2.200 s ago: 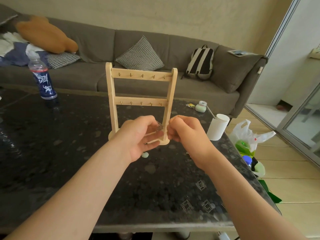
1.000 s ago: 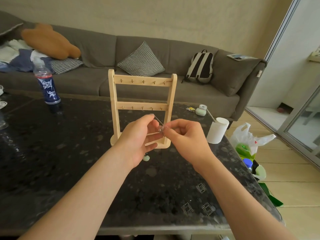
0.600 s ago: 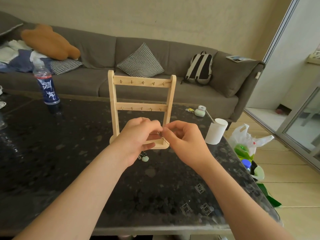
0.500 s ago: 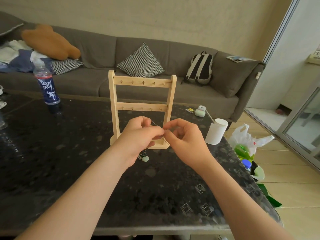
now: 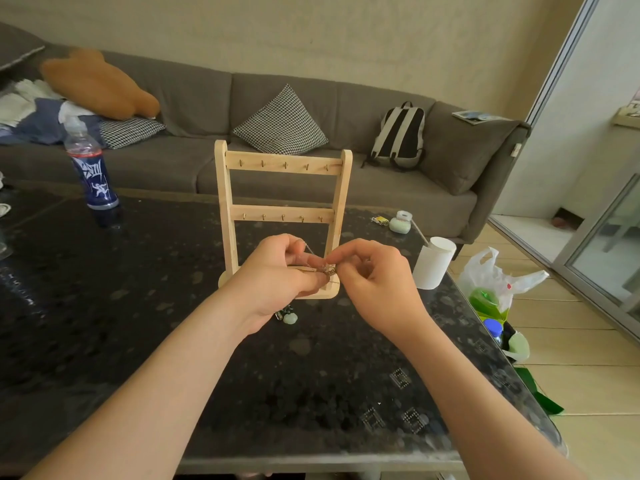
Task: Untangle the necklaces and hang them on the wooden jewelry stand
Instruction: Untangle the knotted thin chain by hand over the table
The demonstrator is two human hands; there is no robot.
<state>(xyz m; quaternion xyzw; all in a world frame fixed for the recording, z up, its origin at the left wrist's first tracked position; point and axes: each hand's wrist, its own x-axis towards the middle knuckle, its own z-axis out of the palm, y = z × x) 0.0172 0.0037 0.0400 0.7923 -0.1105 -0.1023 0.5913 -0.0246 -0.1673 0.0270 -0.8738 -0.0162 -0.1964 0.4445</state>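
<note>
**Untangling step: both hands work the knotted necklaces; nothing is hung yet.**

Over the dark table (image 5: pixel 104 306), the left hand (image 5: pixel 277 278) grips the tangled necklaces (image 5: pixel 327 269), with a pale green pendant (image 5: pixel 290 318) showing at its 6 o'clock. The right hand (image 5: pixel 374 282), at its 3 o'clock, pinches the knot. The wooden jewelry stand (image 5: pixel 282 166) stands at 12 o'clock, hooks bare. The next move likely calls for teasing one chain free, then lifting it to a hook.

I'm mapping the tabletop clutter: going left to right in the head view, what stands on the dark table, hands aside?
Clear plastic bottle with blue label → wooden jewelry stand → small pale green container → white paper cup. Left hand, right hand and tangled necklaces overlap the stand: omitted.
</note>
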